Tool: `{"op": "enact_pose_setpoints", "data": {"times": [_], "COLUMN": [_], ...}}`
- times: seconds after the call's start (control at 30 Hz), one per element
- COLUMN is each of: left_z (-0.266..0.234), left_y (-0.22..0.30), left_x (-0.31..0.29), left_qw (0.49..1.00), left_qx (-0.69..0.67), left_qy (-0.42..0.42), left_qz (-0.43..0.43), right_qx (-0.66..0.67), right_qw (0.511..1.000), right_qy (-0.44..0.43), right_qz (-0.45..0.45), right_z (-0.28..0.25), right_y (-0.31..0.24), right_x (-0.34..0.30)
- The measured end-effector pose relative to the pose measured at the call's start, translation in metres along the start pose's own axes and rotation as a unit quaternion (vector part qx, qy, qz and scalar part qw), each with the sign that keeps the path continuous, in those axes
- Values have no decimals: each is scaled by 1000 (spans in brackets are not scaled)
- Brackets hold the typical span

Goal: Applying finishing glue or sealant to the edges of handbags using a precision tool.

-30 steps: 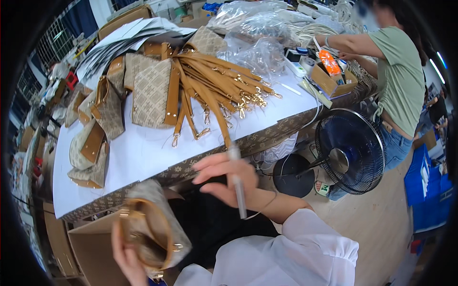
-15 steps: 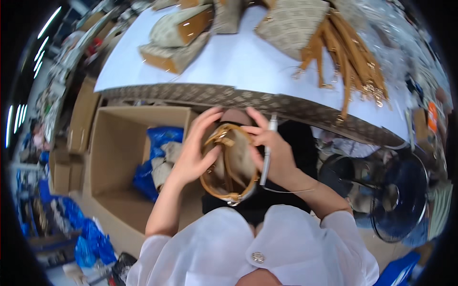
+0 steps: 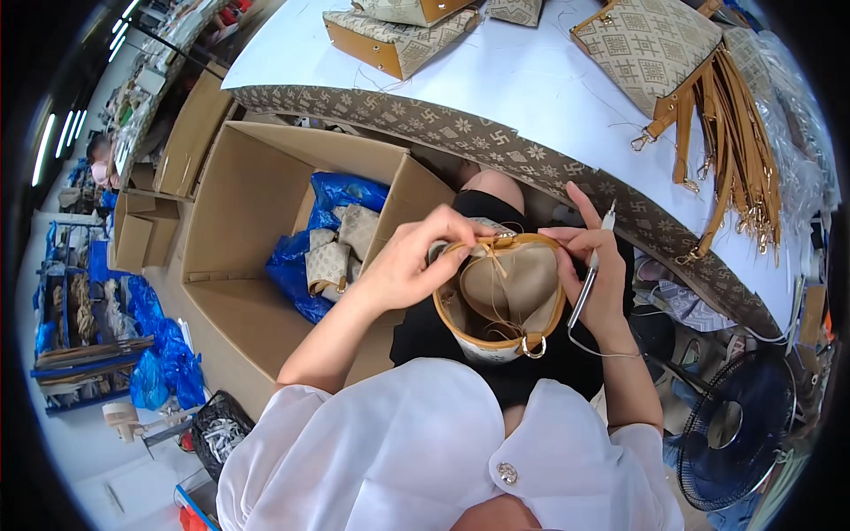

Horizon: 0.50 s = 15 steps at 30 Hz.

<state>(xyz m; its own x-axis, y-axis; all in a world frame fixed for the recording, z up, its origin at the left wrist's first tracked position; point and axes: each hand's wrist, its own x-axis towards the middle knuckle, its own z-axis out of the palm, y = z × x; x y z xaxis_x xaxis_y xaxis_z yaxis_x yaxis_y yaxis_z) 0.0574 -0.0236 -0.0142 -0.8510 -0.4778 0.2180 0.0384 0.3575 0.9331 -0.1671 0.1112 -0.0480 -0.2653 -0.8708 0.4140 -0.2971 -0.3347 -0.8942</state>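
Note:
A small handbag (image 3: 518, 283) with a beige lining and tan trimmed rim sits mouth-up over my lap. My left hand (image 3: 414, 264) pinches the far left of its rim, where a thin tan tie hangs inside. My right hand (image 3: 600, 276) grips a slim white pen-like tool with a cord (image 3: 583, 297), its metal tip pointing up and away. Fingers of that hand also touch the bag's right rim, with the index finger raised. A gold ring (image 3: 533, 345) hangs on the near side of the rim. Loose threads lie within the bag.
An open cardboard box (image 3: 232, 310) at my left holds blue plastic and patterned pieces. On the white-topped table (image 3: 531, 102) ahead lie patterned bags (image 3: 403, 44) and a bundle of tan straps (image 3: 722, 150) with gold clasps. A black fan (image 3: 737, 425) stands at the right.
My view has shifted, and the bag sits turned, its mouth facing me more. My left hand has moved from the bag's side to a pinch on its rim. The tool stays in my right hand.

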Motion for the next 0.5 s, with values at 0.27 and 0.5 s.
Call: {"op": "enact_pose_setpoints", "data": {"times": [0.27,0.5], "left_z": [7,16], "left_y": [9,10], "left_x": [7,16], "left_qw": [992,991], "left_qx": [120,127], "left_qy": [20,50], "left_qz": [29,2], "right_qx": [-53,-71], "right_qw": [996,997], "right_qy": [2,-20], "right_qz": [-78,21], "right_z": [8,11], "right_y": [-18,-19], "right_x": [26,32]}}
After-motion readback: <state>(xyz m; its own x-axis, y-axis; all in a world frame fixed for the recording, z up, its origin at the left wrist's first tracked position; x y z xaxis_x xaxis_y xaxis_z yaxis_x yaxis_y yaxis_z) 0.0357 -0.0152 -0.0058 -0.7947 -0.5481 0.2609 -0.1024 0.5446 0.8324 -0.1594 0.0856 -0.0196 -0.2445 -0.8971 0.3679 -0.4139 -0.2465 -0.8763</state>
